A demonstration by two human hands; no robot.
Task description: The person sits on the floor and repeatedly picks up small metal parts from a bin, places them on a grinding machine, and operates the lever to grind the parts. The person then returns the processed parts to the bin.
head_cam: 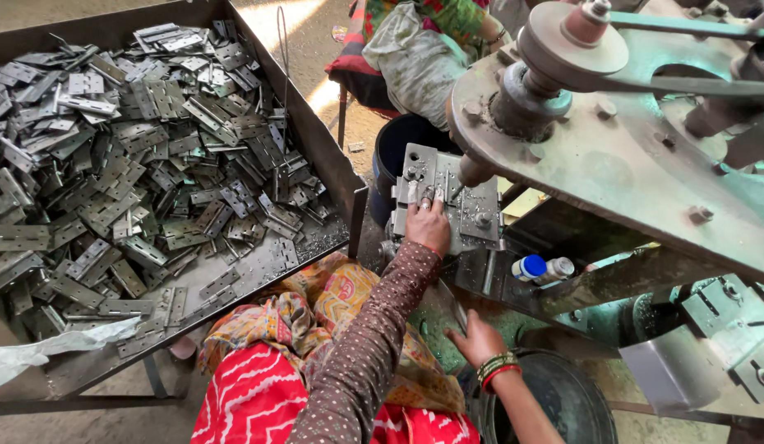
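Hands first: the left hand (429, 224), at the end of a long sleeve of brown fabric with small pale dots, reaches forward and rests palm down on a flat grey metal fixture plate (447, 201), its fingers pressed close together on a small metal piece there; whether they grip it I cannot tell. The right hand (474, 337) hangs lower, its wrist ringed with red and green bangles (497, 367), fingers loosely spread and holding nothing, just above the rim of a dark round bucket (554, 399). The fixture plate is studded with bolts and holes and sits under the rusty, grease-stained steel body of a press machine (612, 156), which carries a round pulley wheel (572, 39) and a belt. Just right of the plate lie two small bottles (542, 268), one with a blue cap. To the left, well apart from the hands, a large sheet-metal tray (316, 140) holds a heap of flat, dull grey door hinges (127, 156), rectangular and punched with screw holes. Bright red and yellow patterned cloth (316, 329) covers the person's lap below. Another person's clothing (415, 49) shows beyond the machine.
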